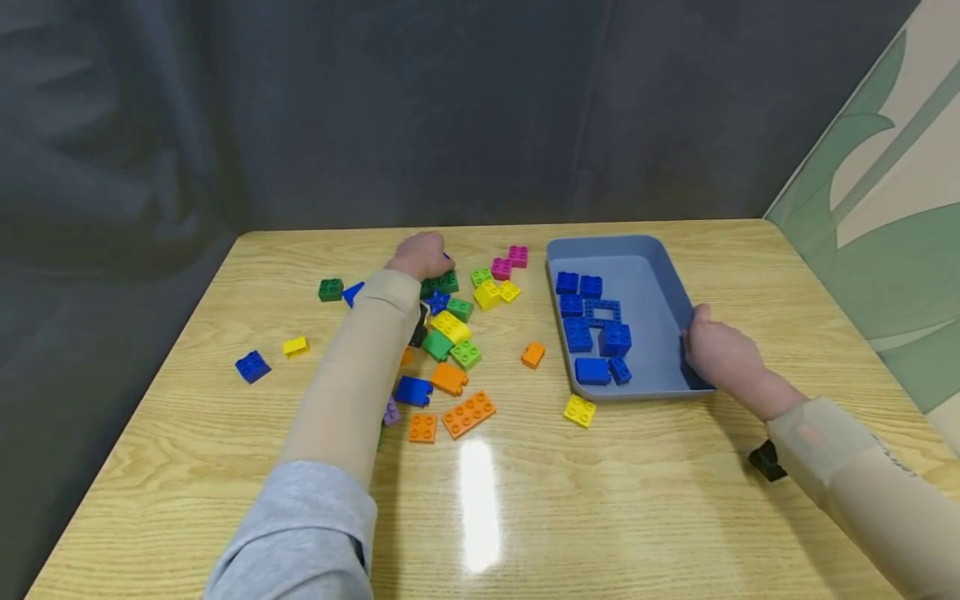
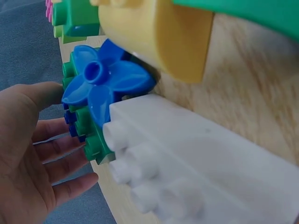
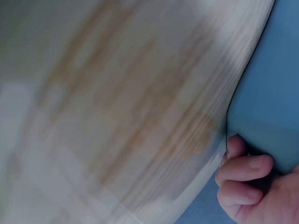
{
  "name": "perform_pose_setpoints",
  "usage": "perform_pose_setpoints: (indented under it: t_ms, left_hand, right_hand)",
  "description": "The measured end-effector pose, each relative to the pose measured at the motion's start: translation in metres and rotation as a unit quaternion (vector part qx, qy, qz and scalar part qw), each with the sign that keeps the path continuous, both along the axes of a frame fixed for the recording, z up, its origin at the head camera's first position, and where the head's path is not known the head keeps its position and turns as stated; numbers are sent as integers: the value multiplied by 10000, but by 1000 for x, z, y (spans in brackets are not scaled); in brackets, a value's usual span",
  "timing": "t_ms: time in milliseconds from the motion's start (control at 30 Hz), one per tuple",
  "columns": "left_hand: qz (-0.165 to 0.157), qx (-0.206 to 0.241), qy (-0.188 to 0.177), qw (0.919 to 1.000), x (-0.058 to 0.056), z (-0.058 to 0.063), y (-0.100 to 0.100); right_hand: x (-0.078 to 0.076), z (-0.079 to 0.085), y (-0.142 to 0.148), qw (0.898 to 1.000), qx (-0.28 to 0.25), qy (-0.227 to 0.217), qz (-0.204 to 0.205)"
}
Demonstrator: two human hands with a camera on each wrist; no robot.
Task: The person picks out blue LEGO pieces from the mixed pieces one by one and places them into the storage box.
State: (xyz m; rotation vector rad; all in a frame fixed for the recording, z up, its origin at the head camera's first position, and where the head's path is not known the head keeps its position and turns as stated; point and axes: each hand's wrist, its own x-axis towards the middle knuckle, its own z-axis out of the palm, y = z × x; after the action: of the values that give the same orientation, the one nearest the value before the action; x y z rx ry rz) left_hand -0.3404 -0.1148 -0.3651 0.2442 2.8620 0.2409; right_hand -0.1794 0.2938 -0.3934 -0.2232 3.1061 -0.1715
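Observation:
My left hand (image 1: 422, 255) reaches to the far side of the brick pile. In the left wrist view its fingers are spread and fairly straight beside a dark blue brick (image 2: 71, 122); whether they touch it is unclear. That brick stands behind a green brick (image 2: 84, 122), with a blue flower piece (image 2: 96, 74) in front. My right hand (image 1: 723, 354) grips the right wall of a grey-blue tray (image 1: 652, 292), its fingers curled over the edge in the right wrist view. Several blue bricks (image 1: 577, 333) lie along the tray's left side.
Mixed bricks surround the left forearm, among them an orange brick (image 1: 468, 414) and a blue brick (image 1: 413, 391). Off to the left lie another blue brick (image 1: 252, 367) and a yellow brick (image 1: 296, 347). One yellow brick (image 1: 579, 411) sits by the tray's front corner. A dark curtain (image 1: 480, 117) hangs behind the table.

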Motion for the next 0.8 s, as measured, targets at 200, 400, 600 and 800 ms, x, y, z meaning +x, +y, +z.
perform_pose_setpoints:
  t_ms: [200, 400, 600, 800]
  left_hand:
    - [75, 176, -9, 9998, 3, 3, 1]
    - [54, 336, 8, 9994, 4, 2, 0]
    - [41, 387, 98, 9992, 4, 1, -6]
    - [-58, 388, 450, 9982, 1, 6, -10]
  right_hand:
    - [0, 1, 0, 10000, -29, -14, -23]
    - [0, 2, -2, 9999, -26, -137, -73]
    - [0, 0, -3, 9998, -49, -196, -59]
    - [0, 0, -3, 9999, -29, -137, -27]
